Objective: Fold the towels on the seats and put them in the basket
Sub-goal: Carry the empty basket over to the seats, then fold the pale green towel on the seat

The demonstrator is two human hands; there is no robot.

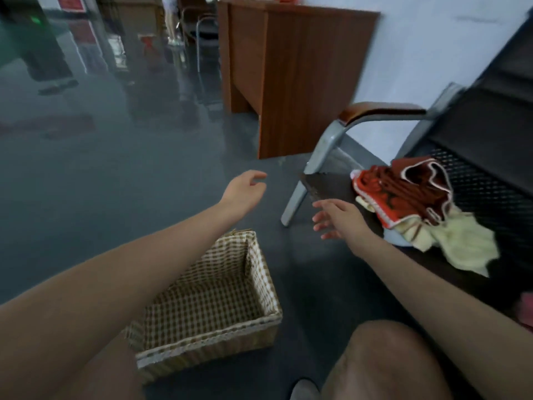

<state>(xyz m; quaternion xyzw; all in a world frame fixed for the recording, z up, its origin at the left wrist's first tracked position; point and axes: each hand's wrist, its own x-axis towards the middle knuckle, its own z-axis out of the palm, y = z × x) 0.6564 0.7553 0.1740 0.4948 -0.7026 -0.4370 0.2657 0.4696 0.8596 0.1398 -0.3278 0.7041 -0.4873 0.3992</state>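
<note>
A crumpled red towel with white trim (403,192) lies on the dark mesh bench seat (484,194) at the right. Under and beside it lies a pale yellow towel (455,243). A wicker basket (268,301) with a checked lining stands on the floor at lower centre, with nothing inside. My right hand (337,217) hovers just left of the red towel, fingers spread, holding nothing. Out over the floor beyond the basket, my left hand (245,189) is stretched, fingers loosely bent and empty.
The bench has a wooden-topped metal armrest (377,109) and a grey leg (294,200). A brown wooden desk (291,79) stands behind it against the wall. My knee (383,365) is at the bottom. Something pink (526,310) shows at the right edge.
</note>
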